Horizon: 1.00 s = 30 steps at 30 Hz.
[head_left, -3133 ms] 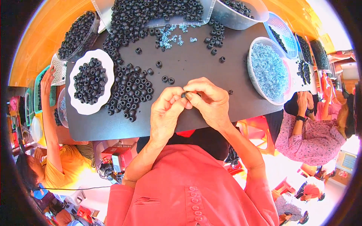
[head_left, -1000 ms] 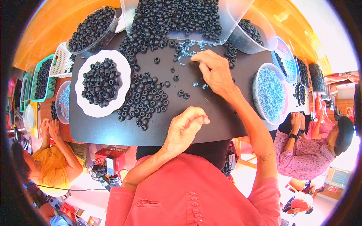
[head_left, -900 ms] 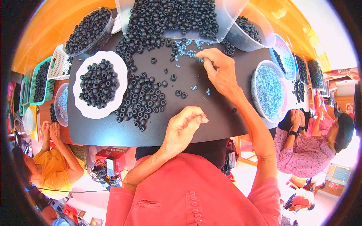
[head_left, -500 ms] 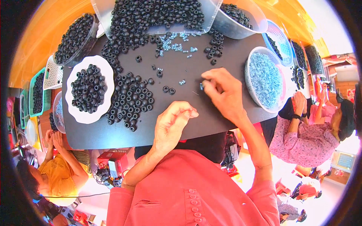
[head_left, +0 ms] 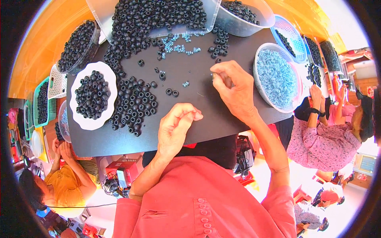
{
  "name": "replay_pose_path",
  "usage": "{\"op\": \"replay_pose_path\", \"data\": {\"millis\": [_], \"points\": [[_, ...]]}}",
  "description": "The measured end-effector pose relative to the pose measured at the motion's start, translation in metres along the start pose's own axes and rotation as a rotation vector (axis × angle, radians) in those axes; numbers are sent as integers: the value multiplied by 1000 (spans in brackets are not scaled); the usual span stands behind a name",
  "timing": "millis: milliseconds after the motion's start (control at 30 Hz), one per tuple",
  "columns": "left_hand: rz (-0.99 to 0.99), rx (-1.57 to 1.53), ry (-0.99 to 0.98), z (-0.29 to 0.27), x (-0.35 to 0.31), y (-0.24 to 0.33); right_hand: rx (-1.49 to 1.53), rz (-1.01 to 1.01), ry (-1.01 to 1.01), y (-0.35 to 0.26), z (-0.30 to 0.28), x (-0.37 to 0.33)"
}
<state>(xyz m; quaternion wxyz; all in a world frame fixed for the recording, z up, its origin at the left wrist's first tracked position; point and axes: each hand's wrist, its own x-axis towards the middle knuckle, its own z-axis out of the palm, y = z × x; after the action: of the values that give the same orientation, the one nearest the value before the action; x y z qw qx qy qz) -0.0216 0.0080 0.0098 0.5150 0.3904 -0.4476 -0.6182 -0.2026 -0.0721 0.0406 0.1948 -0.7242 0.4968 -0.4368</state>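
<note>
My left hand [head_left: 176, 129] is held above the table's near edge, thumb and fingers pinched together; whatever is between them is hidden. My right hand [head_left: 235, 89] hovers farther forward on the right with its fingers curled into a pinch, and only a tiny bit shows at the fingertips. Between and beyond the hands lie a small coil spring [head_left: 185, 84] and a pair of black ring-shaped parts [head_left: 172, 93]. More springs [head_left: 174, 47] are scattered farther back. A heap of black ring-shaped parts [head_left: 134, 104] spreads to the left of my left hand.
A white scalloped plate [head_left: 112, 81] of black parts stands at the left. To the right is a clear tub [head_left: 258, 81] of springs. A large clear bin [head_left: 209, 28] spills black parts at the back. Other people [head_left: 323, 139] sit at both sides.
The whole view has shifted slightly. Both hands stay pinched, the right a little higher over the table. Springs seen by the right fingertips before are now out of sight.
</note>
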Motion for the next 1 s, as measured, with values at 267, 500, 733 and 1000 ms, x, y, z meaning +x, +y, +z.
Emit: {"op": "replay_pose_path", "data": {"millis": [267, 500, 733, 1000], "points": [[-5, 10, -2, -1, 0, 1, -194, -5, -98, -3, 1, -6], [5, -30, -2, -3, -2, -2, -189, -40, 21, 20, -4, 5], [-78, 95, -112, -5, -3, 2, 85, -197, -306, -20, 30, 17], [-12, -29, -293, -7, -4, 6, -143, -395, -561, -23, 62, 25]]}}
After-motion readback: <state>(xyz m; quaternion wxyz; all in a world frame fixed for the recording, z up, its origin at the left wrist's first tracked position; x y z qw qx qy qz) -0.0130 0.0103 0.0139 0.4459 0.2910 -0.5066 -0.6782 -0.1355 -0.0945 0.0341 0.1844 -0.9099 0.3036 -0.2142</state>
